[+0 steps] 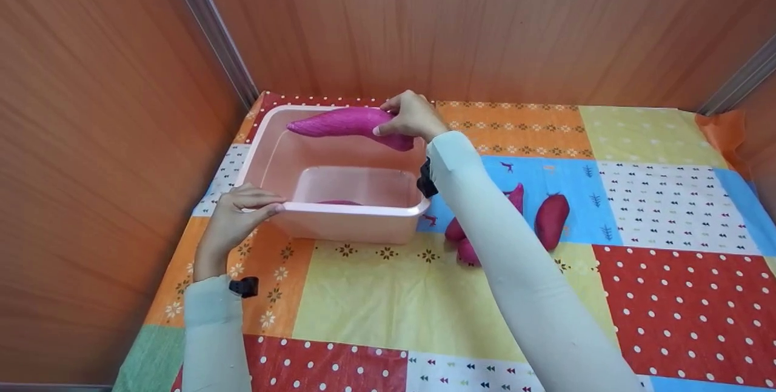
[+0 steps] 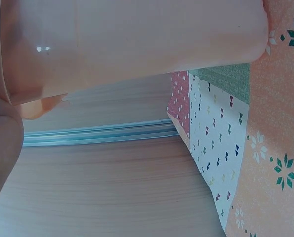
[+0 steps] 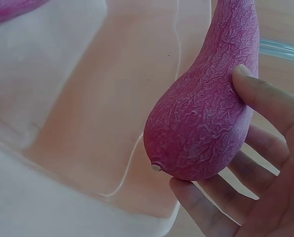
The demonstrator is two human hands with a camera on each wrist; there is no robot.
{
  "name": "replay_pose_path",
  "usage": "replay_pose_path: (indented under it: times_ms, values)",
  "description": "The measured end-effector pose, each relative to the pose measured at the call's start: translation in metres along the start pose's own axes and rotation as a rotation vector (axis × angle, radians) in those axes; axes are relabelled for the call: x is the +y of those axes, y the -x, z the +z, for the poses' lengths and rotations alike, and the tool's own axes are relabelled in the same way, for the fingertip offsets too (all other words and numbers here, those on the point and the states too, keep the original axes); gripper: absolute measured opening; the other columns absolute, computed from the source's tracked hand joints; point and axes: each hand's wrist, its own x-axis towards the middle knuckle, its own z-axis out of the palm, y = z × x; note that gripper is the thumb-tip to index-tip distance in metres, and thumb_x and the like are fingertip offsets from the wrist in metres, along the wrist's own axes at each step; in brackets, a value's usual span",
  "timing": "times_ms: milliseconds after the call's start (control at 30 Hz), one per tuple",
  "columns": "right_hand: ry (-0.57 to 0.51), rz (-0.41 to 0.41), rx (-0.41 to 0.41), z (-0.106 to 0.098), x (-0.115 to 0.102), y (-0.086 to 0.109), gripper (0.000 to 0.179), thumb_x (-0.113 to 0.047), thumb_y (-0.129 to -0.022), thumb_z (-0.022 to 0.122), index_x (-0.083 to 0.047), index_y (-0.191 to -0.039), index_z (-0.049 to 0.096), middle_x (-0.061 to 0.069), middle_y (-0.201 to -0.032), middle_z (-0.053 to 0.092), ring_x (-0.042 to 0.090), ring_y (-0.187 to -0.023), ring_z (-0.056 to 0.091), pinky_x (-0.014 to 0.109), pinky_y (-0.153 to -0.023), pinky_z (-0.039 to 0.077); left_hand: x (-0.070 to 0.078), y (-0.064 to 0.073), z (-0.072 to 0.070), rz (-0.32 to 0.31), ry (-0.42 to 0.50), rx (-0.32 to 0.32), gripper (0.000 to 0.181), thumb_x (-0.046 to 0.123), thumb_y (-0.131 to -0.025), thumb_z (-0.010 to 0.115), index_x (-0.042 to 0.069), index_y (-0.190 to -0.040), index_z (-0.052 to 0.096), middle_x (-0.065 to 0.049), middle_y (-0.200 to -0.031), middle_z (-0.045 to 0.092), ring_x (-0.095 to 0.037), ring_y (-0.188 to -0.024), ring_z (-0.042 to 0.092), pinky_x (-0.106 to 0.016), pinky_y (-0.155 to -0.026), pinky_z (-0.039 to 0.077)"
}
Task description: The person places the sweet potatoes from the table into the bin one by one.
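My right hand (image 1: 414,116) holds a long magenta sweet potato (image 1: 345,121) by its thick end, above the far side of a pink plastic bin (image 1: 348,209). Its pointed end reaches left over the inside of the bin. Wrinkled skin and a pale stub show on the sweet potato (image 3: 201,123) in the right wrist view, thumb on one side and fingers on the other. My left hand (image 1: 233,216) grips the bin's near left corner at the rim. Inside, another magenta piece (image 1: 339,202) shows only as a sliver behind the near wall.
Right of the bin, several magenta sweet potatoes (image 1: 467,252) lie partly hidden under my right forearm. A darker red one (image 1: 551,221) lies farther right. A patchwork cloth (image 1: 357,295) covers the table, with wood-grain panels (image 1: 515,28) behind and at the left.
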Motion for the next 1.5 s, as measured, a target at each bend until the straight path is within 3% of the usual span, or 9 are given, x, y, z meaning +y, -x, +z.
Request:
replay_pose_path:
  times_ms: [133,367,500,900,1500]
  values:
    - [0.026,0.013,0.007,0.003,0.0,-0.001,0.051,-0.024,-0.081,0.078,-0.013,-0.128,0.063,0.008,-0.119,0.064,0.023,-0.1,0.065,0.035,-0.084,0.056,0.005,0.001,0.0,-0.013,-0.002,-0.006,0.022,0.011,-0.085,0.073,0.002,-0.105,0.074,-0.019,-0.107,0.071,-0.007,-0.1,0.052,-0.021,-0.089,0.042]
    - [0.088,0.03,0.022,0.008,0.004,-0.005,0.048,-0.025,-0.079,0.08,-0.011,-0.123,0.065,0.009,-0.117,0.066,0.023,-0.098,0.065,0.036,-0.086,0.055,-0.008,-0.001,0.001,0.015,-0.007,0.014,0.02,0.016,-0.083,0.076,0.011,-0.102,0.077,-0.011,-0.101,0.073,-0.007,-0.097,0.053,-0.023,-0.085,0.041]
    - [0.11,0.038,0.034,0.009,0.004,-0.007,0.048,-0.025,-0.078,0.081,-0.01,-0.122,0.066,0.008,-0.116,0.067,0.022,-0.097,0.065,0.036,-0.085,0.056,-0.014,-0.002,0.001,0.044,-0.007,0.027,0.02,0.018,-0.081,0.077,0.011,-0.1,0.077,-0.01,-0.097,0.074,-0.008,-0.094,0.054,-0.024,-0.084,0.04]
    - [0.15,0.058,0.026,0.009,0.005,-0.01,0.055,-0.028,-0.078,0.08,-0.011,-0.127,0.063,0.008,-0.122,0.065,0.023,-0.103,0.063,0.037,-0.09,0.053,-0.016,-0.002,0.002,0.042,-0.001,0.023,0.019,0.018,-0.082,0.077,0.011,-0.099,0.078,-0.011,-0.099,0.074,-0.009,-0.097,0.054,-0.032,-0.089,0.038]
    - [0.186,0.048,0.039,0.013,0.007,-0.008,0.052,-0.028,-0.077,0.081,-0.011,-0.124,0.066,0.007,-0.12,0.066,0.023,-0.103,0.06,0.039,-0.088,0.053,-0.017,-0.002,0.002,0.022,-0.017,0.031,0.02,0.021,-0.081,0.077,0.012,-0.1,0.078,-0.007,-0.099,0.073,-0.009,-0.097,0.055,-0.021,-0.084,0.044]
